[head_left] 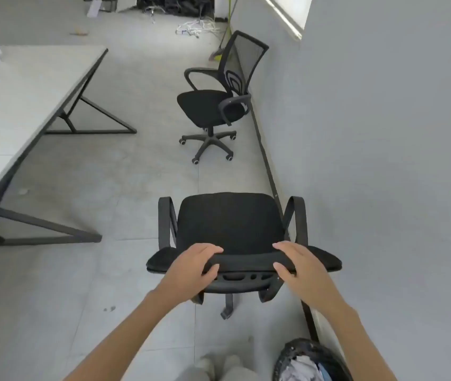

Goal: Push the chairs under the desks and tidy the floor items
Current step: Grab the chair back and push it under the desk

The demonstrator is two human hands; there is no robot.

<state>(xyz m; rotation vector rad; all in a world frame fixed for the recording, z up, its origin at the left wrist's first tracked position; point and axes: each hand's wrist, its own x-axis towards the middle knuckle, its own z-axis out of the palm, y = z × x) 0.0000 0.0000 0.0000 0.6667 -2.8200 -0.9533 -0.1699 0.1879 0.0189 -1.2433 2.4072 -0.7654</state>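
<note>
A black office chair (229,221) stands right in front of me, seen from behind and above. My left hand (191,268) grips the top edge of its backrest left of centre, fingers over the front and thumb behind. My right hand (298,268) grips the same edge right of centre. A second black mesh chair (218,103) stands farther ahead beside the grey wall, facing left. A white desk (26,100) with black angled legs runs along the left side.
The grey wall (383,160) closes off the right side. A black waste bin (309,361) with paper in it sits at my lower right. White cables (199,27), a broom (223,42) and dark clutter lie at the far end. Bare tiled floor lies between the desk and the chairs.
</note>
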